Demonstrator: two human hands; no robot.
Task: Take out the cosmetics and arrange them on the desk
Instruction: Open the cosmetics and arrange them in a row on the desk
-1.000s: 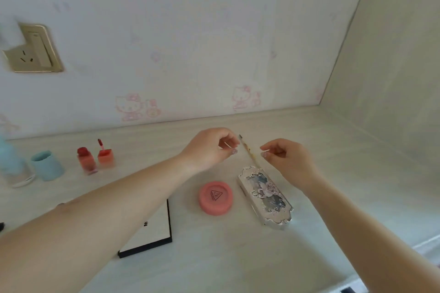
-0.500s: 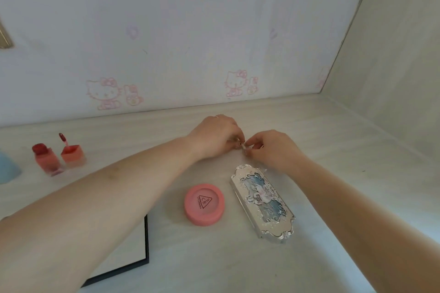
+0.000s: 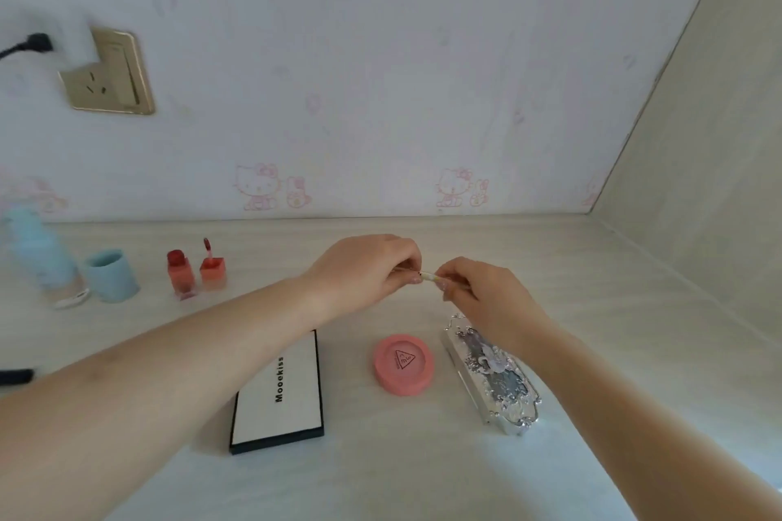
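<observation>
Item one: a thin pale pencil-like cosmetic stick (image 3: 428, 276), which we hold above the pale wood-grain desk (image 3: 613, 309), level between our two hands. Our left hand (image 3: 364, 273) pinches one end with curled fingers; our right hand (image 3: 486, 294) pinches the other end the same way. Only a short stretch of the stick shows between the fingertips, and we cannot tell whether it is one piece or a cap and body.

Item two: a round coral-pink compact (image 3: 403, 364) with a triangle logo, lying flat on the desk below our hands.

Item three: an ornate silver rectangular palette (image 3: 493, 385) with a relief lid, just right of the compact, partly under our right wrist.

Item four: a flat white box with a black edge (image 3: 277, 398), printed "Mooekiss", left of the compact, partly covered by our left forearm.

Item five: two small red-orange lip tint bottles (image 3: 195, 273), standing side by side towards the back left; the right one has its applicator standing up.

Item six: a light blue cup-shaped cap (image 3: 112, 275) and a light blue bottle (image 3: 40, 258), blurred, further left.

Item seven: a gold wall socket (image 3: 108, 74) on the patterned wall.
</observation>
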